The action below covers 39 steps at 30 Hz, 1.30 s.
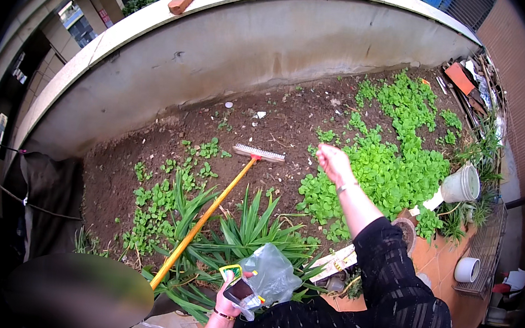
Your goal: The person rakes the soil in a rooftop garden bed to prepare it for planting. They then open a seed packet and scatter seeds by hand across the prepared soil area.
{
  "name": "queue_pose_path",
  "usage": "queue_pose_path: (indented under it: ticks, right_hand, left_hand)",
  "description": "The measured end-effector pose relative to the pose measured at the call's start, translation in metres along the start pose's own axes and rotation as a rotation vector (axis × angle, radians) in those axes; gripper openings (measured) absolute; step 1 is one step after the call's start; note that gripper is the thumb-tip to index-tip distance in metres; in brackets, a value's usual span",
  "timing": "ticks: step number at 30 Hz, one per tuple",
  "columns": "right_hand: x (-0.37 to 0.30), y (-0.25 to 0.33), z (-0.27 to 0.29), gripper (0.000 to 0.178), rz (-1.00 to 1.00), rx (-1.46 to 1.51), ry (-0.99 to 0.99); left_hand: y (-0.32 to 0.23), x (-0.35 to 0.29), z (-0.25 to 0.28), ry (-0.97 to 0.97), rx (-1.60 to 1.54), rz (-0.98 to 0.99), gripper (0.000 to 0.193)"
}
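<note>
My left hand (pixel 229 297), near the bottom middle, is closed round a small packet (pixel 239 291) with yellow and green edges and a dark middle. A crumpled clear plastic bag (pixel 277 276) hangs from the same hand, over the strappy green leaves. My right arm reaches out over the garden bed. At its end, my right hand (pixel 335 164) is raised above the soil beside the leafy greens (pixel 387 168), its fingers curled together. Whatever they hold, if anything, is too small to see. Neither hand touches the soil (pixel 253 126).
A rake (pixel 258 154) with a yellow handle (pixel 208 212) lies across the bed toward a blurred shape at lower left. Long-leaved plants (pixel 251 225) grow at the near edge. Behind rises a curved concrete wall (pixel 221 60). A white bucket (pixel 462 183) and white pot (pixel 467 269) stand right.
</note>
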State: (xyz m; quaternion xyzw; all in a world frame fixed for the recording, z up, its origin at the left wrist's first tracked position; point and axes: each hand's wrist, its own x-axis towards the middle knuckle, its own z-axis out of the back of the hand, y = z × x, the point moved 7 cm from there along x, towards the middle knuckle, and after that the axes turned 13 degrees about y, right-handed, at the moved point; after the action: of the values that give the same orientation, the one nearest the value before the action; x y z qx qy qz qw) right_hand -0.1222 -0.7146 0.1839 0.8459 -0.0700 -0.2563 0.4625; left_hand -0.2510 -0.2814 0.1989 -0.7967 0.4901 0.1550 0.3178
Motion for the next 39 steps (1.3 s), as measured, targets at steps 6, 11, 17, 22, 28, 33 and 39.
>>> queue_pose_path:
  ticks: [6,11,17,22,28,33,39]
  right_hand:
    - [-0.071,-0.178,0.013,0.011,-0.449,0.086,0.007]
    - [-0.052,-0.205,-0.009,0.01,-0.542,0.02,0.058]
    - [0.069,0.026,-0.095,0.023,0.144,-0.035,0.118]
    - [0.059,0.033,-0.094,0.021,0.096,-0.11,0.189]
    - [-0.045,-0.157,-0.014,0.014,-0.373,0.184,0.099]
    - [-0.062,-0.199,0.027,0.012,-0.543,0.219,-0.021]
    - [0.074,0.098,0.069,0.03,0.365,0.073,-0.23]
  left_hand:
    - [0.005,0.001,0.002,0.056,-0.022,0.01,0.052]
    - [0.012,-0.002,-0.005,0.082,-0.03,0.047,0.052]
    - [0.017,-0.002,-0.001,0.066,0.004,0.047,0.052]
    - [0.016,0.001,-0.006,0.049,-0.002,0.052,0.053]
    - [0.016,0.011,-0.006,0.073,-0.012,0.07,0.053]
    - [0.017,0.012,-0.005,0.057,-0.038,0.079,0.053]
    - [0.027,0.01,-0.008,0.025,-0.025,0.106,0.055]
